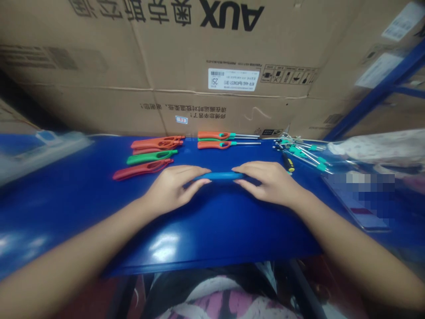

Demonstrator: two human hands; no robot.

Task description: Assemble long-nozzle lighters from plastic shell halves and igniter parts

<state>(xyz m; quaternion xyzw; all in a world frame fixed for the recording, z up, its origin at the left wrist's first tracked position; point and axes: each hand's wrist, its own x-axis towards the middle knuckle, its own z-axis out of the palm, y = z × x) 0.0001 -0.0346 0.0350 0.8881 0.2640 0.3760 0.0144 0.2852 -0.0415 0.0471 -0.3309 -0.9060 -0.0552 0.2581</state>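
Note:
My left hand (177, 186) and my right hand (268, 181) pinch the two ends of a blue lighter handle (222, 176), held level just above the table. The fingers and thumbs cover both of its ends. Beyond my left hand lie loose lighter handles: a red one (142, 169), a green one (152, 156) and orange ones (156, 143). Straight ahead are stick lighters (212, 145) with orange bodies, turquoise collars and metal tubes. A green body shows partly between them.
Past my right hand lie a pile of metal lighter tubes with turquoise parts (305, 153) and a black-and-yellow screwdriver (288, 163). A partly blurred phone-like flat object (361, 212) rests at the right. A large cardboard box (172, 66) walls off the back of the blue table (212, 235).

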